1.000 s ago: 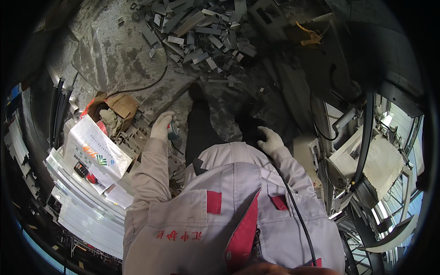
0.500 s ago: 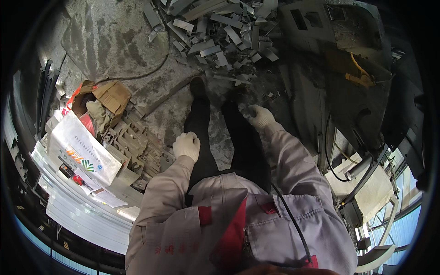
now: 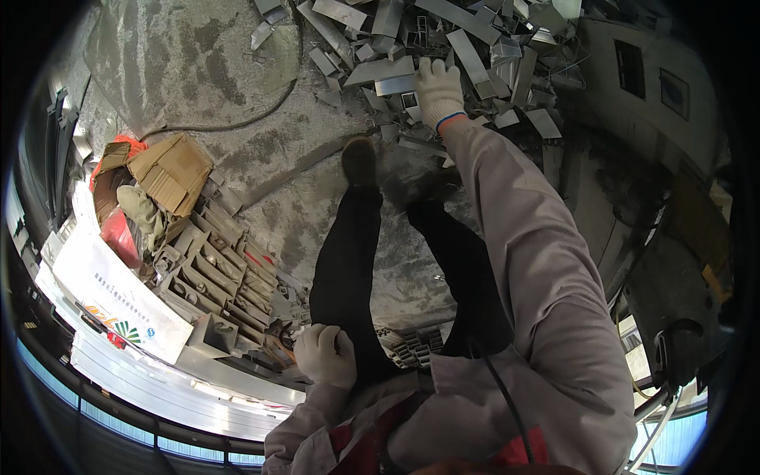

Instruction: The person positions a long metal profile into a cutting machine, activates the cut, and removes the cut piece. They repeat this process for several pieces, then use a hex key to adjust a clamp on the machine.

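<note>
My right hand (image 3: pixel 439 93), in a white knit glove with a blue and orange cuff, reaches down onto a heap of grey metal offcuts (image 3: pixel 469 17). Its fingers bend over the near side of the heap, beside a bright flat metal piece (image 3: pixel 395 85) and a short square tube end (image 3: pixel 409 100). The fingertips are hidden, so what they grip cannot be made out. Loosely curled, my left hand (image 3: pixel 326 356) in a matching glove rests against my left thigh, with nothing seen in it.
At left, a torn cardboard box (image 3: pixel 178 170) holds cloth and red plastic beside a white printed box (image 3: pixel 131 277). Next to them lie stacked metal profile pieces (image 3: pixel 210 273). A cable (image 3: pixel 237 127) crosses the stained floor. Dark machinery (image 3: pixel 673 317) stands at right.
My right hand has moved from beside my right leg forward onto the metal heap. The view has shifted forward as I lean, and my left hand stays by my left leg.
</note>
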The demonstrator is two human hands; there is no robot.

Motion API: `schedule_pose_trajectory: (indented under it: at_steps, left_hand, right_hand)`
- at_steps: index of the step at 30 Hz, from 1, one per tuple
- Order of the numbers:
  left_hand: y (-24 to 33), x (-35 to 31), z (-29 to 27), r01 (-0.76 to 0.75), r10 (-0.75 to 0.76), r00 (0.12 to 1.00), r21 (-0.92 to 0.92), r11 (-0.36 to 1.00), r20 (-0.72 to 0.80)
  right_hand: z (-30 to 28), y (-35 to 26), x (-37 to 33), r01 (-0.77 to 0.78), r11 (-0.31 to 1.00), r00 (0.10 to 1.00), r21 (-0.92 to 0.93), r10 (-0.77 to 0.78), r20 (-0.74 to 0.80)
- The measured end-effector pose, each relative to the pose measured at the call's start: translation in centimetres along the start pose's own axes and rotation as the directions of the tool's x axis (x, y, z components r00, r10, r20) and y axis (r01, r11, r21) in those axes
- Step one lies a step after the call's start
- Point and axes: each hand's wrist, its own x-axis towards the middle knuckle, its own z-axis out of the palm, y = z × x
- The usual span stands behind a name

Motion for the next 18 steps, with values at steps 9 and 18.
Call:
schedule_pose_trajectory:
  at_steps: [9, 18]
  left_hand:
    - [0.3, -0.3, 0.0, 0.004, -0.004, 1.000, -0.003, 1.000, -0.012]
    - [2.1, 2.3, -1.4, 0.048, -0.046, 0.984, -0.009, 0.999, 0.171]
  right_hand:
    - [-1.4, 0.9, -0.9, 0.011, 0.982, 1.000, 0.187, -0.010, -0.009]
    - [-15.5, 7.3, -22.3, -0.318, -0.847, 0.863, 0.426, -0.073, 0.500]
